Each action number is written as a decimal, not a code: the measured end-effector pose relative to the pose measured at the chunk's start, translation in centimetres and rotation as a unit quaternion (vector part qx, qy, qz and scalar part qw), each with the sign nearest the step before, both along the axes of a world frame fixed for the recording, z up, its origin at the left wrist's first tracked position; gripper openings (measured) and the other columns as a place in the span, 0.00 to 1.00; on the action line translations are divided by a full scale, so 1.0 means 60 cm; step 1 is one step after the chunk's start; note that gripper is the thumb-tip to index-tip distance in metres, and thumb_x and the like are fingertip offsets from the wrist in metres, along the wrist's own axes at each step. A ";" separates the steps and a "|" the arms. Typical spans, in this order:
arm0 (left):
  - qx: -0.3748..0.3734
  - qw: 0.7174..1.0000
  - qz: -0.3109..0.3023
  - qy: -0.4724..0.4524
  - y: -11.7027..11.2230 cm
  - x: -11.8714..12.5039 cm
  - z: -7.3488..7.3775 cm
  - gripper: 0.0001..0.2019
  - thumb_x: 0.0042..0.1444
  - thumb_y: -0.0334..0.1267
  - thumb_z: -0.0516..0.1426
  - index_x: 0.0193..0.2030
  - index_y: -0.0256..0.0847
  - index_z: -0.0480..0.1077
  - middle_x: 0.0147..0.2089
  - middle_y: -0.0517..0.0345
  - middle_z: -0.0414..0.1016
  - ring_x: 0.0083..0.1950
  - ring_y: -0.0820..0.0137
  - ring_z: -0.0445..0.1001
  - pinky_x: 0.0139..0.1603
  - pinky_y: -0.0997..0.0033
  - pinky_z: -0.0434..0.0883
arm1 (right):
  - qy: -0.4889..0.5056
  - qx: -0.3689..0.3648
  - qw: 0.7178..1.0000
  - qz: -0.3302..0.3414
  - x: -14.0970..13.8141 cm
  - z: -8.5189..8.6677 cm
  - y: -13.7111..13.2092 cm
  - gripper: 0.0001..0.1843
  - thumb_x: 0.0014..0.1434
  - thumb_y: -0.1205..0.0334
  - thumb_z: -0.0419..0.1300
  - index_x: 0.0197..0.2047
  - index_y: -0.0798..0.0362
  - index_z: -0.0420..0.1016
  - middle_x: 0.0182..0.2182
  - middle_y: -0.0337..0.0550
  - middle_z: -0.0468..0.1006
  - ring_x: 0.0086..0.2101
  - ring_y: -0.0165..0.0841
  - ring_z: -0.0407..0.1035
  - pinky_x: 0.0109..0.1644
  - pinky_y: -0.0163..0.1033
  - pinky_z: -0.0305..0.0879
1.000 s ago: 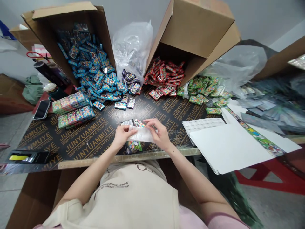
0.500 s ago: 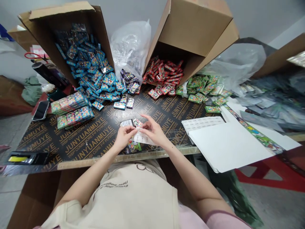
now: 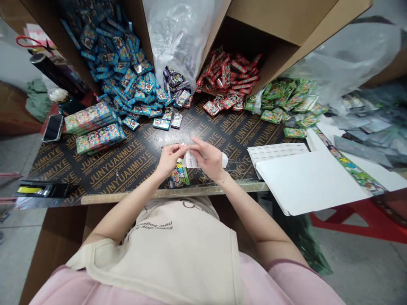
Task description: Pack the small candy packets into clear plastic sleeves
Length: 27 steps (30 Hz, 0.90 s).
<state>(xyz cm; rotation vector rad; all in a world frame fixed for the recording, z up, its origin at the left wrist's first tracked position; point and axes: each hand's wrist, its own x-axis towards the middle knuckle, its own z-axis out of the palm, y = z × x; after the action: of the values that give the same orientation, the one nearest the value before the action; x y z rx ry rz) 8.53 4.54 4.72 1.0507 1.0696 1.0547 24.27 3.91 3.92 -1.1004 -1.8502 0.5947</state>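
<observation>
My right hand (image 3: pixel 210 160) is closed on a white sheet of round stickers (image 3: pixel 191 162), which hangs below its fingers and shows again at its outer side. Close beside it, my left hand (image 3: pixel 168 161) is pinched, its fingertips almost meeting the right fingers; what is in the pinch is hidden. Below the hands lies a dark packet with bright green print (image 3: pixel 180 175), partly covered by the left hand and the sheet. Both hands are above the black printed board near its front edge.
Blue boxes (image 3: pixel 127 84), purple boxes (image 3: pixel 178 84), red boxes (image 3: pixel 229 80) and green packets (image 3: pixel 282 97) lie in heaps at the back. Wrapped stacks (image 3: pixel 101 137) and a phone (image 3: pixel 53 128) lie left. White sheets (image 3: pixel 311 182) overhang the front edge at right.
The right hand has turned and closed further around the sticker sheet, which now bends behind it. Its fingers now cover the small box seen between the hands. The view has tilted downward.
</observation>
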 end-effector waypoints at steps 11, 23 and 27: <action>0.119 0.938 0.008 0.325 0.019 -0.041 -0.096 0.12 0.51 0.40 0.62 0.41 0.39 0.77 0.44 0.49 0.78 0.50 0.58 0.72 0.52 0.61 0.66 | 0.037 -0.205 0.978 -0.003 0.058 -0.077 0.028 0.41 0.49 0.70 0.61 0.66 0.50 0.55 0.38 0.40 0.74 0.25 0.27 0.67 0.35 0.37 0.70; 0.218 0.908 0.017 0.359 0.053 -0.078 -0.051 0.06 0.52 0.35 0.60 0.34 0.40 0.79 0.35 0.53 0.77 0.37 0.67 0.74 0.40 0.68 0.69 | 0.060 -0.101 0.992 -0.048 0.050 0.002 0.053 0.09 0.56 0.59 0.60 0.40 0.52 0.75 0.40 0.46 0.74 0.39 0.35 0.69 0.42 0.40 0.66; 0.229 0.915 0.008 0.331 0.033 -0.073 -0.014 0.02 0.48 0.34 0.62 0.30 0.40 0.78 0.30 0.55 0.78 0.32 0.68 0.74 0.35 0.69 0.68 | 0.087 -0.171 0.980 0.060 0.003 0.039 0.073 0.09 0.53 0.56 0.62 0.29 0.54 0.73 0.39 0.45 0.76 0.43 0.35 0.70 0.40 0.37 0.64</action>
<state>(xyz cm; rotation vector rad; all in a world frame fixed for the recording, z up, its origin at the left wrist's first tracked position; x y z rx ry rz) 4.14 6.50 3.86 1.8698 1.3961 1.0058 24.47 8.31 6.23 -1.1202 -1.7085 1.0772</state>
